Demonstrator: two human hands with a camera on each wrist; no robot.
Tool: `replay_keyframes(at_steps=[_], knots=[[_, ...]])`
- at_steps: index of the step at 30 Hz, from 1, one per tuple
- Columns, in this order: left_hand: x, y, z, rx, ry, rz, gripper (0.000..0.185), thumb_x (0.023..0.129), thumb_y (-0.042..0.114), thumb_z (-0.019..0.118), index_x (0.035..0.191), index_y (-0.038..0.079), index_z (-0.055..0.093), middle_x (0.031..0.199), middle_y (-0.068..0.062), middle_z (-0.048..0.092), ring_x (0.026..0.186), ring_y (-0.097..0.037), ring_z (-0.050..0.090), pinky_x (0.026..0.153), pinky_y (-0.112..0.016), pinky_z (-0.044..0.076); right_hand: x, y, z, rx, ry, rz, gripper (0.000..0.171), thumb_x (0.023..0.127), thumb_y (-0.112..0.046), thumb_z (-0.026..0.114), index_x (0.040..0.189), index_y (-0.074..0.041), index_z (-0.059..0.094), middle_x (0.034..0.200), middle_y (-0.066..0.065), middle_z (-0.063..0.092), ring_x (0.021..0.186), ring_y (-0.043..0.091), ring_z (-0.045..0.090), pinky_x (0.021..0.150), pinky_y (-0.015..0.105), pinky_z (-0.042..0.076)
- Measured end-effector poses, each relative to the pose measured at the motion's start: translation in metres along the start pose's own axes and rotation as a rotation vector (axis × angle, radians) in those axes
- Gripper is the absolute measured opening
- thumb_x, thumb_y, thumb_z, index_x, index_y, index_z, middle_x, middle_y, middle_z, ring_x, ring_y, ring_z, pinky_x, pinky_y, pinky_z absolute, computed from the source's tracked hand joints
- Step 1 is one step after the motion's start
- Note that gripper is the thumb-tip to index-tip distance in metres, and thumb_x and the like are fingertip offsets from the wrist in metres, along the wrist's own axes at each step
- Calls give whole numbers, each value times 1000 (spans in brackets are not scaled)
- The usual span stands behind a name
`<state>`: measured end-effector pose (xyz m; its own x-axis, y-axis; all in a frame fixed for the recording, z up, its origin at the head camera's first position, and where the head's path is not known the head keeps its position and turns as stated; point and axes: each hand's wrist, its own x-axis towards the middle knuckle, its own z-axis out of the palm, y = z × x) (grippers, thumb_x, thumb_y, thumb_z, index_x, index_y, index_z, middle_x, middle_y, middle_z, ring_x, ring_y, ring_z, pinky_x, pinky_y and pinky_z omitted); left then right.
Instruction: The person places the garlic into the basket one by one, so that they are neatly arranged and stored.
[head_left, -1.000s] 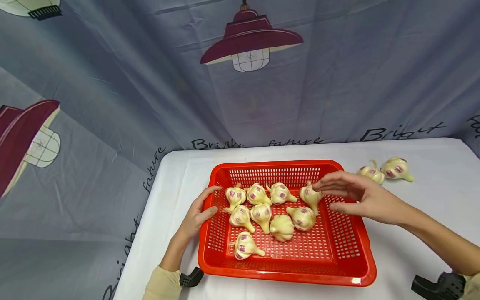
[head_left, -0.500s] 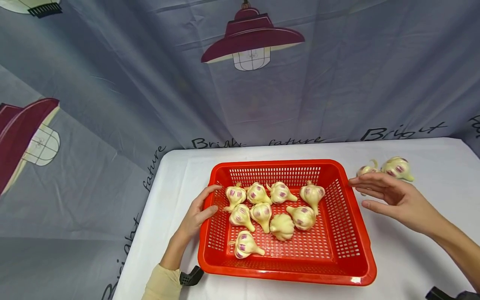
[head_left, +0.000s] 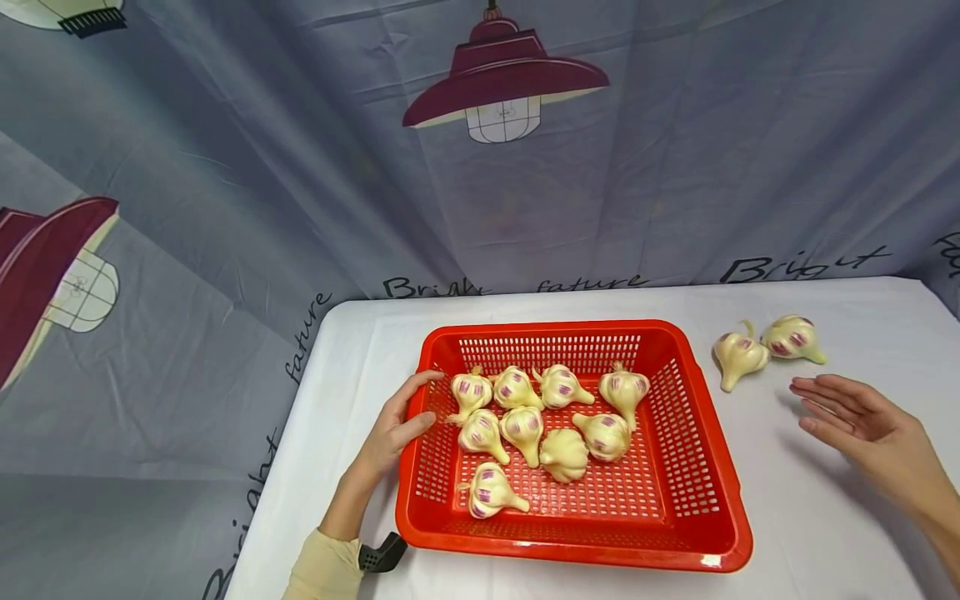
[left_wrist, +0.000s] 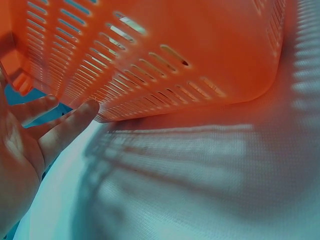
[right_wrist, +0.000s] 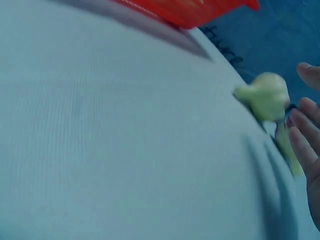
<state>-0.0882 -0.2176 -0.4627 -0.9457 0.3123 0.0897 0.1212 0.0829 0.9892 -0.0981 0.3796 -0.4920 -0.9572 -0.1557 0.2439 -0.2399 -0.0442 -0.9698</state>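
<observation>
A red plastic basket (head_left: pixel 573 552) with several garlic bulbs (head_left: pixel 522 433) inside stands on the white table. At its left rim, my left hand (head_left: pixel 392 429) holds on, thumb and index fingertip over the edge. In the left wrist view, other fingers (left_wrist: pixel 70 132) lie against the outside of the perforated wall. My right hand (head_left: pixel 870 425) hovers over the table, fingers extended and nothing in it. Just beyond its fingertips rest two loose garlic bulbs, one pale (head_left: pixel 738 357) and one with purple marks (head_left: pixel 792 337). Both also appear, blurred, in the right wrist view.
The white-covered table (head_left: pixel 847 508) extends to the right of the basket. A grey-blue curtain (head_left: pixel 660 183) printed with lamps and lettering hangs behind the table's back edge and along its left side.
My right hand has drawn back from over the garlic in the basket, passing across the right rim to the table at the right. My left hand and the basket stay put.
</observation>
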Motion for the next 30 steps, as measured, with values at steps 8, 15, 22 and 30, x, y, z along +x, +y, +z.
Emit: replay_keyframes(at_steps=[8,15,22,30], knots=[[-1,-1,1,2,1,7,52,96,2,48,147,8,43,141,-30,44,110,-53,56,76,-45,61,-23,29,-27,-72,210,96,64,90,20,59,146,-5,43,127,-11,59,110,-7,60,84,9,49],[-1,-1,1,0,6,4,52,95,2,49,147,9,44,140,-30,45,110,-52,56,76,-45,61,-25,34,-41,25,262,-18,66,83,33,54,141,1,47,126,-4,64,111,0,62,90,9,46],[-1,-1,1,-2,8,2,51,96,7,51,147,10,44,139,-29,46,109,-51,58,75,-46,61,-18,35,-47,52,274,-43,66,82,34,53,139,0,48,125,-3,64,112,1,62,92,9,44],[-1,0,0,6,5,9,51,96,4,49,147,9,44,139,-31,45,109,-51,57,75,-45,61,0,38,-49,-435,287,140,77,91,16,60,156,-13,31,136,-16,46,126,-8,43,95,1,35]])
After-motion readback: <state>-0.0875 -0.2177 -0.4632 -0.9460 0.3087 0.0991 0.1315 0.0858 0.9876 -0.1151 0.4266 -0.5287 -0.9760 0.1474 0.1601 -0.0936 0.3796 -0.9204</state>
